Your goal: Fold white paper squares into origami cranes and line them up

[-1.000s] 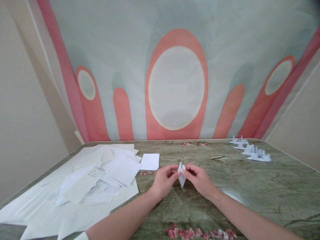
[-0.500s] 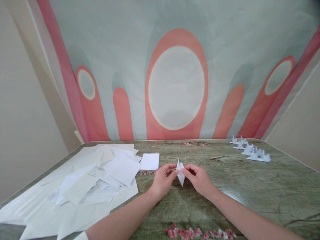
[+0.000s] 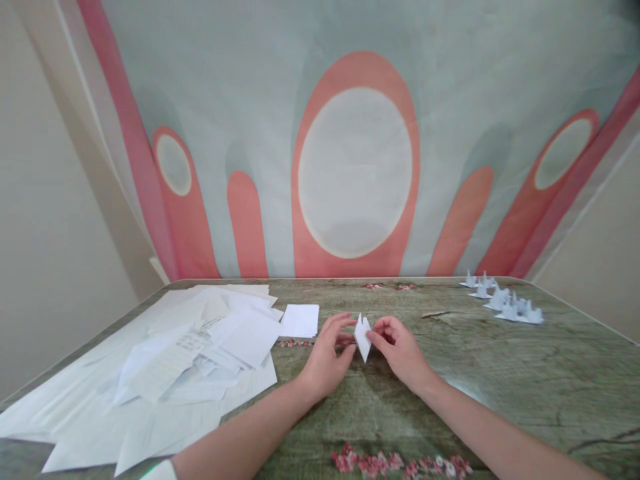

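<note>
A small folded white paper (image 3: 363,339), diamond-shaped with two points at its top, is held upright above the table in front of me. My right hand (image 3: 401,348) pinches its right edge between thumb and fingers. On the other side my left hand (image 3: 327,355) has its fingers apart, close beside the paper's left edge; whether a fingertip touches it I cannot tell. Several finished-looking folded paper cranes (image 3: 510,307) stand in a group at the far right of the table.
Loose white sheets and scraps (image 3: 200,360) lie in a broad pile over the left side of the wood-patterned table (image 3: 500,373). A small stack of square white papers (image 3: 300,321) sits beside the pile. Behind the table hangs a patterned backdrop (image 3: 270,80).
My left fingers have opened and loosened from the folded paper, which both hands pinched before. The paper has turned slightly and stays in my right hand.
</note>
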Motion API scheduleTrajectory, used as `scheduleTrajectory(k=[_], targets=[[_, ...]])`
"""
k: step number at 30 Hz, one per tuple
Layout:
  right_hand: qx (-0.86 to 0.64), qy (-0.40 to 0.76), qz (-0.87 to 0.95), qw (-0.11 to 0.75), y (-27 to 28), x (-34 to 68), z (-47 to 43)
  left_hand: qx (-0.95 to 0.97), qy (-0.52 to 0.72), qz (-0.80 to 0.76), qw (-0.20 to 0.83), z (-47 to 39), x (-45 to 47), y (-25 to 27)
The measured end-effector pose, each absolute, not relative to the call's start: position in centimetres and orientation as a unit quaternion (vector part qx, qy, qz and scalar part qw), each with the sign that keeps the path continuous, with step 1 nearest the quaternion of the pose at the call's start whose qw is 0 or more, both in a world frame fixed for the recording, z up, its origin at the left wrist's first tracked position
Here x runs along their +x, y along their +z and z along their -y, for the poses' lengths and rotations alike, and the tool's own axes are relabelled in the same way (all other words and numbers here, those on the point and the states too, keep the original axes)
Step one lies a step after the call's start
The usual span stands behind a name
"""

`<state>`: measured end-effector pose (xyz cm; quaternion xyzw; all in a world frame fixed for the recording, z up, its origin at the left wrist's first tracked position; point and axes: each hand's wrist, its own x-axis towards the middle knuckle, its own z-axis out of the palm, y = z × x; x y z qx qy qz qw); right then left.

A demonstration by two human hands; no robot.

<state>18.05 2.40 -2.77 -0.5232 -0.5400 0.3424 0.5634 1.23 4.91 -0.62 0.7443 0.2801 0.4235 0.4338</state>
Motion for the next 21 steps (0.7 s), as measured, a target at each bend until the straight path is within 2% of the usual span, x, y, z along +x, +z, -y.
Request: scheduleTrajectory(k=[5,12,21], targets=[[-0.533,0.328,0.57,0.532,-2.67,18.09,-2.33,0.837,0.374,-0.264,0.3,-4.86,0.68,-0.2],[-0.562,0.253,0.662,0.427,-1.97,18.19,-1.87,0.881,0.29,-0.282,0.246,-5.08,0.38,0.02],[-0.6,0.144,0.71,0.34,-2.08,18.4,-1.67,0.926,0.216,-0.26,0.166,-4.99,0.15,0.23]])
